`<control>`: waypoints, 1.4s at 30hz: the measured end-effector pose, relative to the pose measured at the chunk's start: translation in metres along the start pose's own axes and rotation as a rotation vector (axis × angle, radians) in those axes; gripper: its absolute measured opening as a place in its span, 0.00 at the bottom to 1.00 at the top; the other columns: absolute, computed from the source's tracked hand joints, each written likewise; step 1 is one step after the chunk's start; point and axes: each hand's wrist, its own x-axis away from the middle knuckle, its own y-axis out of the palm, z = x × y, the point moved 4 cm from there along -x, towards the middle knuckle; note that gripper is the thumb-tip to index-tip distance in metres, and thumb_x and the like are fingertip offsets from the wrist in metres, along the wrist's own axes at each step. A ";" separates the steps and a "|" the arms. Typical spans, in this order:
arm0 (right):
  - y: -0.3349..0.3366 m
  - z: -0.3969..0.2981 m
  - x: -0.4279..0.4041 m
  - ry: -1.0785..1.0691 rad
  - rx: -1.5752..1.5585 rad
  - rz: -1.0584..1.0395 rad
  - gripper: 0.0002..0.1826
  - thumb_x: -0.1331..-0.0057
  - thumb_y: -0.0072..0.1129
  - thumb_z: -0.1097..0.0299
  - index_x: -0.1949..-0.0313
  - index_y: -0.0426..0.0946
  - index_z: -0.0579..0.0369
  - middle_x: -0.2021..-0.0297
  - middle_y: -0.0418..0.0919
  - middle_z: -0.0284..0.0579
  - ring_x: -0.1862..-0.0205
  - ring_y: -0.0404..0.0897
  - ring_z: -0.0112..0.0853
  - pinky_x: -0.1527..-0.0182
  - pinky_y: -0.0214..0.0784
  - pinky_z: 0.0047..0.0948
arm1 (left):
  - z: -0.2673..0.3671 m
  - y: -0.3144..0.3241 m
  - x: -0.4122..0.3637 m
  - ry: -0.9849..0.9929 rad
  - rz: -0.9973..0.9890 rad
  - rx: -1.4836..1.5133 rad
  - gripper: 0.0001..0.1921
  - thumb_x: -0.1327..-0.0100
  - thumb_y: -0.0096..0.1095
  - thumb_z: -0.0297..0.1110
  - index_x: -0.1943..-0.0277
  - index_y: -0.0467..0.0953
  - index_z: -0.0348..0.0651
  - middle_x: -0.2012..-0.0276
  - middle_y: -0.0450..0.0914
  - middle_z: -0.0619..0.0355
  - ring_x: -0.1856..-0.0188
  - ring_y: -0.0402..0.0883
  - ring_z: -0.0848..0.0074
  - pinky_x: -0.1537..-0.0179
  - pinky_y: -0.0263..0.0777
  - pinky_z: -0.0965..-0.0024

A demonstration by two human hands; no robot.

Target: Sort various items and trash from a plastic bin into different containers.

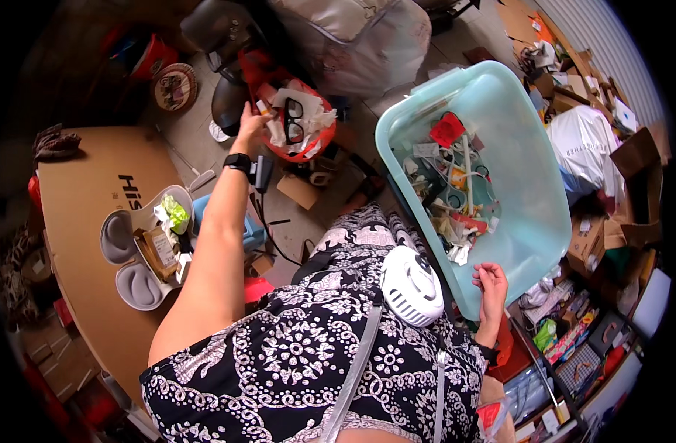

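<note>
My left hand (254, 123) reaches to the left rim of a red plastic bag (327, 138) filled with crumpled paper. Black-framed glasses (293, 120) lie on top of that paper, just right of my fingers. Whether my left fingers grip anything there is hard to tell. My right hand (489, 279) is at the near edge of a pale turquoise plastic tub (543, 216), fingers loosely curled, with nothing seen in it. Inside the tub lie a red piece (447, 129), white cables (468, 177) and mixed small scraps. A white portable fan (412, 285) hangs at my front.
A large cardboard box (94, 160) stands at left, bearing a grey compartment tray (140, 285) with paper and a small carton. Behind the red bag is a large translucent bag (365, 61). Boxes, a white plastic bag (581, 138) and a crowded shelf crate line the right side.
</note>
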 end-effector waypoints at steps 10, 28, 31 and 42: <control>-0.011 -0.014 0.001 0.054 0.127 -0.105 0.09 0.38 0.53 0.70 0.59 0.72 0.58 0.64 0.78 0.38 0.65 0.74 0.22 0.62 0.66 0.20 | 0.063 0.059 0.040 0.298 -0.305 -0.121 0.18 0.47 0.55 0.21 0.51 0.69 0.39 0.61 0.74 0.60 0.67 0.74 0.78 0.68 0.70 0.75; 0.045 -0.076 -0.243 -0.077 1.024 -0.347 0.17 0.47 0.56 0.65 0.57 0.75 0.55 0.64 0.79 0.47 0.65 0.78 0.36 0.63 0.72 0.31 | 0.098 0.259 0.187 1.141 -0.470 -0.968 0.34 0.49 0.46 0.15 0.37 0.55 0.50 0.49 0.65 0.50 0.59 0.74 0.53 0.63 0.71 0.59; 0.065 -0.001 -0.286 -0.161 1.078 -0.295 0.21 0.50 0.58 0.65 0.55 0.73 0.55 0.62 0.78 0.52 0.59 0.78 0.41 0.56 0.69 0.35 | 0.099 0.261 0.191 1.125 -0.461 -0.982 0.35 0.49 0.46 0.14 0.37 0.55 0.51 0.49 0.65 0.49 0.57 0.73 0.54 0.61 0.70 0.59; 0.167 0.000 -0.362 -0.354 1.105 -0.116 0.63 0.70 0.74 0.44 0.35 0.46 0.43 0.34 0.38 0.56 0.39 0.49 0.64 0.42 0.42 0.64 | 0.095 0.258 0.186 0.991 -0.472 -1.079 0.39 0.51 0.49 0.12 0.36 0.53 0.55 0.43 0.61 0.49 0.57 0.74 0.53 0.63 0.70 0.58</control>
